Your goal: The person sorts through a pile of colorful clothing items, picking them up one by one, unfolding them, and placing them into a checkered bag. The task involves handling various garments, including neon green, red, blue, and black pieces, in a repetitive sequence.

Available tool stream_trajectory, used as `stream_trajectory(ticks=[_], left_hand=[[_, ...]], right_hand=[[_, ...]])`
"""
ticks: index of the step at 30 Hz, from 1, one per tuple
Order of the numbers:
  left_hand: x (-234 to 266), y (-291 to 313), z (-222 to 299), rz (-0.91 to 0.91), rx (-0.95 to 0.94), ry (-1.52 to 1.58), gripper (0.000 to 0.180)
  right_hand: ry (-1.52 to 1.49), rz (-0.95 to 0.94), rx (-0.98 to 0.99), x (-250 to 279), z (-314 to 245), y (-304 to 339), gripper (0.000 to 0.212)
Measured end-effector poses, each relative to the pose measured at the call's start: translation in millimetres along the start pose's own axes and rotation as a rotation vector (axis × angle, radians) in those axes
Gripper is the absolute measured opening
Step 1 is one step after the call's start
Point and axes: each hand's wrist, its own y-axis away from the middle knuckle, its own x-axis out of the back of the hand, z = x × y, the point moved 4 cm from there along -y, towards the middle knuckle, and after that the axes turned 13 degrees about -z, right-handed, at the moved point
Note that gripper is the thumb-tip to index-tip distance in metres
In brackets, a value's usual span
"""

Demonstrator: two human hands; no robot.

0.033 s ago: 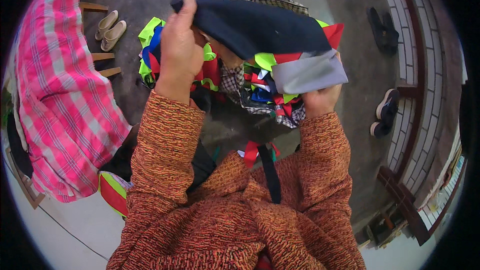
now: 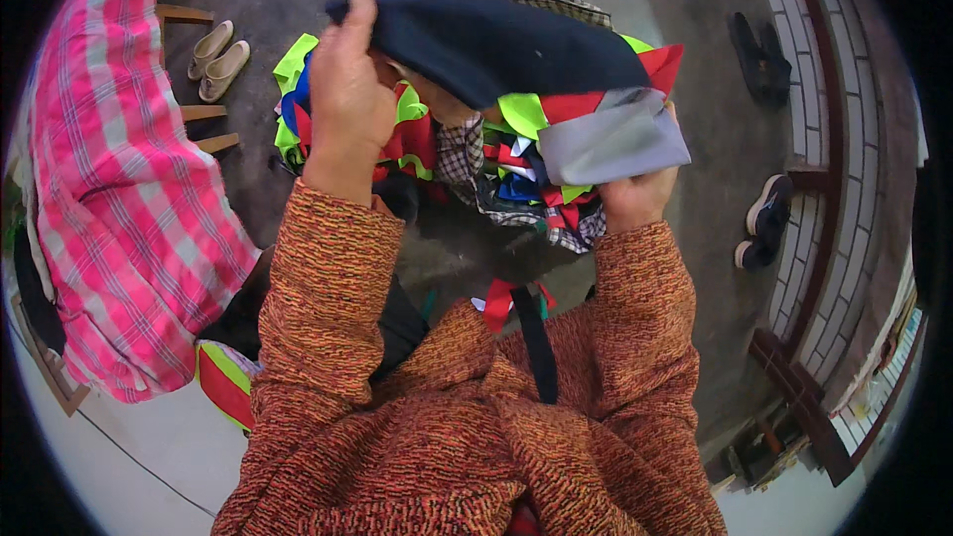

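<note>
The left hand (image 2: 347, 104) is pinching the left end of a dark cloth (image 2: 496, 45) between thumb and fingers, while the right hand (image 2: 640, 197) is grasping a pale grey piece (image 2: 615, 142) overlapping the cloth's right end, seemingly so the length is hanging spread above a heap of bright scraps (image 2: 518, 187). On the grey floor (image 2: 467, 250), 1 pale pair of shoes (image 2: 225, 71) is resting toward the left edge, near a pink plaid cover (image 2: 129, 189), and 2 dark pairs (image 2: 762, 65) are lying along the right edge beside a white brick-patterned wall (image 2: 806, 89).

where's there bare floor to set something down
Bare floor lies between the colourful scraps and the dark shoes on the right, and beyond the beige shoes, left of the dark cloth. Just below that cloth, scraps crowd together.
</note>
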Motion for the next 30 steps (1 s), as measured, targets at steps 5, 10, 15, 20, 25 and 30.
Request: stream_trajectory(ticks=[5, 10, 15, 20, 25, 30], left_hand=[[7.7, 1.3, 22.9, 0.128, -0.2, -0.1, 0.027], [-2.3, 4.2, 6.0, 0.042, -0.073, -0.145, 0.029], [-32.8, 27.9, -47.2, -0.236, 0.333, -0.044, 0.028], [-52.2, 45.6, -76.2, -0.296, 0.481, 0.276, 0.033], [-58.0, 48.6, -74.3, -0.295, 0.505, 0.346, 0.039], [-62.3, 48.8, -60.9, -0.441, 0.418, 0.233, 0.036]], right_hand=[[-0.238, 0.036, -0.041, -6.2, -3.8, -6.1, 0.035], [-0.543, 0.079, -0.1, -3.5, 7.7, -11.3, 0.025], [-0.951, 0.087, -0.156, -14.6, 8.9, -11.0, 0.039], [-0.345, -0.072, -0.109, -23.9, 9.4, -3.8, 0.04], [0.492, -0.293, 0.081, -57.9, 2.5, -11.5, 0.04], [0.548, -0.366, 0.135, -63.1, -10.2, -13.9, 0.041]])
